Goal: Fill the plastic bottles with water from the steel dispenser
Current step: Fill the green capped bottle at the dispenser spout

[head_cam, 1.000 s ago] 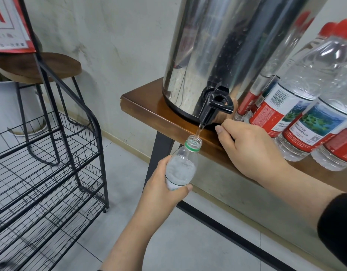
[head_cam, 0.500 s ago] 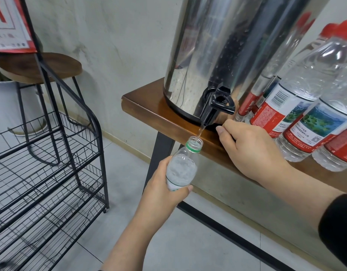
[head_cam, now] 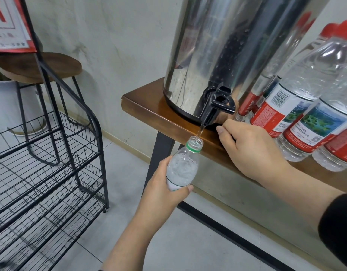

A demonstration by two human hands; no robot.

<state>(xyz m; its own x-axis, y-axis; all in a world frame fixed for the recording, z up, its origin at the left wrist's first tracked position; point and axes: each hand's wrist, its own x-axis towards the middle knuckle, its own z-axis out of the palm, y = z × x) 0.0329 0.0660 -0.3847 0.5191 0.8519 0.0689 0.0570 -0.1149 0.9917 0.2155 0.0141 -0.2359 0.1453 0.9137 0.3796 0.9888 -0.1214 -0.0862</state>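
Head view shows my left hand [head_cam: 160, 189] wrapped round the lower body of the plastic bottle [head_cam: 183, 166], holding it just off the worktop [head_cam: 149, 110] edge with its open mouth under the black tap [head_cam: 215, 108] of the steel dispenser [head_cam: 227, 55]. A thin stream runs into the neck. I judge the bottle thin-walled and soft: squeeze hard and it will buckle and spill, and it grows heavier as it fills, so the low, full-wrap hold near the label suits it. Wet plastic may turn slippery. My right hand [head_cam: 246, 149] rests curled on the worktop edge beside the tap; what it grips, if anything, I cannot tell. Red-capped bottles [head_cam: 297, 106] crowd the wooden worktop to the right. Below is tiled floor; a wire rack [head_cam: 51, 163] and a stool [head_cam: 37, 67] stand to the left by the wall.
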